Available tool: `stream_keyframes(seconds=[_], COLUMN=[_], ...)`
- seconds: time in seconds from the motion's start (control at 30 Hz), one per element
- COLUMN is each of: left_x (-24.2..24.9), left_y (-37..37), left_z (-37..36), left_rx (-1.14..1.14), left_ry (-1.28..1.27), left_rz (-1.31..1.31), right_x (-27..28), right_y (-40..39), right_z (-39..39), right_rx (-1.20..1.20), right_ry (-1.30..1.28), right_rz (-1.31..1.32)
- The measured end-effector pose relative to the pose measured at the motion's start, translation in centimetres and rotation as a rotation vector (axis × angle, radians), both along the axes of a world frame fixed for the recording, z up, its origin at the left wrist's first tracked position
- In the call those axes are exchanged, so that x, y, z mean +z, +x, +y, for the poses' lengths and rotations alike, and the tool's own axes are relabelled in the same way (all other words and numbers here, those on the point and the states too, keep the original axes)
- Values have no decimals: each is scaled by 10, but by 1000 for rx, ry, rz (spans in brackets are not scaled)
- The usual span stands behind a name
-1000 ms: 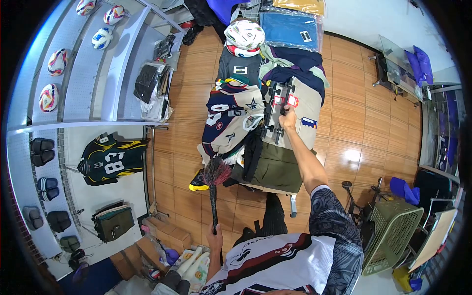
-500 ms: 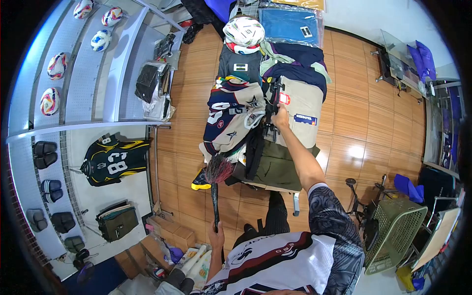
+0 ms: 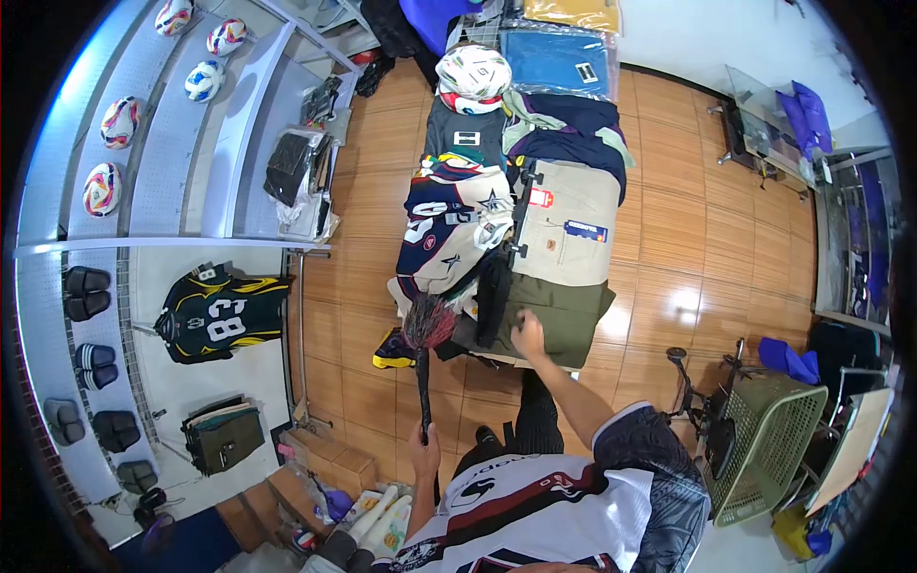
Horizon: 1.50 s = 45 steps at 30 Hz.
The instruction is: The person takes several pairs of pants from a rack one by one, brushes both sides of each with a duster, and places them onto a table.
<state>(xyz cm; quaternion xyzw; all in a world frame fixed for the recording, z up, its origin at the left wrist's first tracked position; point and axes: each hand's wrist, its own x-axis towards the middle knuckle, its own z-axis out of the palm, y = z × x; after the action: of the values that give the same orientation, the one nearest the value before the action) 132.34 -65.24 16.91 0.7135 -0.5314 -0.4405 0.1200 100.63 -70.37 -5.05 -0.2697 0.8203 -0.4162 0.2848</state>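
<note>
My left hand (image 3: 425,447) is wrapped round the black handle of a duster (image 3: 430,323), whose grey and red bristles touch the near left edge of the clothes pile. My right hand (image 3: 527,334) hovers over folded olive green trousers (image 3: 554,320), fingers curled; whether they hold anything is too small to tell. Beyond it lie folded beige trousers (image 3: 568,215) with a red tag and a blue label, a black clip hanger (image 3: 522,215) along their left side. Patterned navy and cream jerseys (image 3: 457,224) are heaped to the left.
A white ball (image 3: 474,73) and packed blue clothing (image 3: 554,62) sit at the table's far end. Shelves with balls (image 3: 203,81) and slippers (image 3: 88,293) stand at left, near a hanging jersey (image 3: 224,315). A green basket (image 3: 764,449) is at right.
My right hand has let go of the black hanger and moved back towards me, over the olive trousers. The hanger now lies on the beige trousers' left edge. My left hand still holds the duster.
</note>
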Motion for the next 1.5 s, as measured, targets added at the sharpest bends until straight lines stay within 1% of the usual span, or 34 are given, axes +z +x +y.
stream_keyframes(seconds=[0.07,0.13,0.2,0.27,0.3,0.33,0.4,0.47,0.5,0.53,0.57,0.6,0.7,0.8,0.87,0.93,0.97,1.03,1.07,1.13,1.2,1.27,1.33,1.4,1.43,1.47,1.5], left_x=[12,19,20,17,13,9,5,7,-12,-8,-3,8,2,11,17,29,30,25,21,18,9,7,6,4,3,1,-3], left_y=[-12,-19,-20,-17,-12,-8,3,15,25,26,29,33,49,62,72,81,85,89,90,90,86,81,76,76,78,81,85], left_z=[-8,-15,-20,-22,-23,-25,-30,-35,-37,-36,-36,-34,-31,-14,0,19,27,46,57,84,106,136,172,208,230,252,274], left_rx=[-29,-84,-147,-221,-262,-304,-393,-492,-516,-531,-572,-619,-772,-922,-1018,-1116,-1166,-1269,-1327,-1449,-1605,-1725,-1842,-1949,-1990,-2038,-2082], left_ry=[19,29,-3,-75,-93,-111,-107,-62,-122,-148,-115,-85,-130,-273,-255,-279,-223,-231,-222,-233,-151,-149,-130,-95,-98,-116,-135], left_rz=[36,31,65,137,165,192,215,201,343,360,299,235,181,252,224,234,250,260,245,337,285,304,302,270,298,325,354], right_x=[17,32,12,-18,-1,3,11,-2,-5,9,23,39,50,70,52,1,-35,-96,-109,-98,-58,-33,-23,5,18,26,57], right_y=[14,24,34,41,39,40,40,48,58,71,86,104,173,262,331,409,450,535,572,605,638,664,681,696,709,716,728], right_z=[47,89,137,189,205,223,258,296,312,324,337,351,391,434,470,514,536,571,580,588,600,615,635,666,684,718,755], right_rx=[47,79,127,107,14,-44,-139,-272,-342,-428,-517,-610,-915,-1061,-1134,-1043,-1066,-1307,-1441,-1598,-1757,-1924,-2026,-2078,-2119,-2086,-1973], right_ry=[118,300,426,430,434,509,567,593,604,556,506,451,232,224,286,434,443,245,132,17,-101,-230,-279,-251,-280,-88,6], right_rz=[-248,-338,-270,-181,-198,-171,-232,-310,-352,-398,-443,-490,-612,-666,-830,-788,-806,-923,-978,-1022,-1070,-1116,-949,-734,-578,-613,-695])
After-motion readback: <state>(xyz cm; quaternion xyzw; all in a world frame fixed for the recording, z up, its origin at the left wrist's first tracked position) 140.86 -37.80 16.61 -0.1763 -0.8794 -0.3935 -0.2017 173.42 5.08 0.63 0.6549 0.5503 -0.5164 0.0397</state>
